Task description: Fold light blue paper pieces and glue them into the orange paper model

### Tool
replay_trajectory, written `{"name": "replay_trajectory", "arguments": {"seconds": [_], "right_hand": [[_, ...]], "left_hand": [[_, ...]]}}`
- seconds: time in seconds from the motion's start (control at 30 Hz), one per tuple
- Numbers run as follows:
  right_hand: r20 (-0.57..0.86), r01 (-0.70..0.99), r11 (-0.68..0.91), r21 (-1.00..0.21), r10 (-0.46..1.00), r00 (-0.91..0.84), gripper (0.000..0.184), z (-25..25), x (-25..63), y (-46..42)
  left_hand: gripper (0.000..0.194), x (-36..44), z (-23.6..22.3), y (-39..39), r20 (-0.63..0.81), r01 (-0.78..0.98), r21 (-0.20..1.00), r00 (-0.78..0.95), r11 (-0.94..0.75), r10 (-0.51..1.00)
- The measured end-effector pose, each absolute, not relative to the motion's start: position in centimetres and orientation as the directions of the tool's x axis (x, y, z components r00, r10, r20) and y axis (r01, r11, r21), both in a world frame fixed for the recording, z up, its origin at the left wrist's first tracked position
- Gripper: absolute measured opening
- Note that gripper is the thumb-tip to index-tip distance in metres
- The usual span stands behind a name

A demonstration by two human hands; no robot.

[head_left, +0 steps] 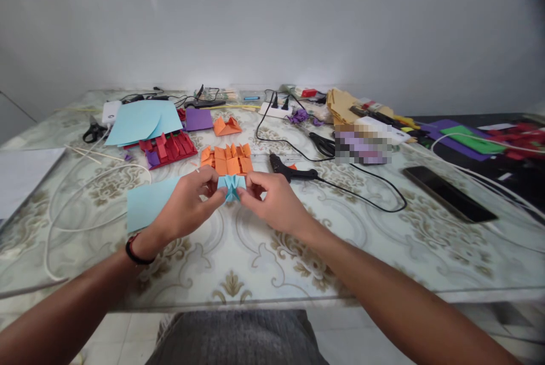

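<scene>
- Bare forearms (374, 280) are nearest, coming in from 8 and 4 o'clock; a dark wristband (138, 251) is around the left wrist.
- Grey trousers (234, 339) show at 6 o'clock, below the edge of the table (255, 291).
- Left hand (187, 200) pinches the left end of the blue fold (232, 187) between thumb and fingers.
- Right hand (275, 200) grips the right end in the same manner, so the blue fold is between the two hands, above the table.
- Counted from the blue fold, the orange folds (230, 159) lie at 12 o'clock, just behind it; whether they touch, I cannot tell.
- Farther at 12 is one orange piece (227, 126), and at 11 a purple sheet (198, 119).
- At 10 are the red folds (170, 148), with blue sheets (145, 121) behind them.
- At 9, partly hidden by the left hand, lies a blue sheet (149, 201).
- Between 2 and 3 rests the glue gun (293, 169); at 3, well apart, the phone (449, 193).
- At 1 is a white power strip (276, 109).
</scene>
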State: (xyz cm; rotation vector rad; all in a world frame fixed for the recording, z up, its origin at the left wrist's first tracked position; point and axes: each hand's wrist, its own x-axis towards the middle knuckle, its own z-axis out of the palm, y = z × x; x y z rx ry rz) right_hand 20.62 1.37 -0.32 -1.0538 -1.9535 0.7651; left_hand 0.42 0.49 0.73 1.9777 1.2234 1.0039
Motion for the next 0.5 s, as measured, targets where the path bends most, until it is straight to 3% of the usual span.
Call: {"name": "replay_trajectory", "arguments": {"seconds": [0.2, 0.5], "right_hand": [[0.395, 0.494, 0.504, -0.709, 0.864, -0.313, 0.031, -0.65, 20.37, 1.36], [0.396, 0.597, 0.485, -0.639, 0.873, -0.286, 0.028, -1.11, 20.22, 1.47]], "left_hand": [[0.023, 0.61, 0.67, 0.27, 0.334, 0.655, 0.650, 0.212, -0.387, 0.919], [0.028, 0.78, 0.82, 0.14, 0.340, 0.739, 0.587, 0.147, -0.332, 0.929]]}}
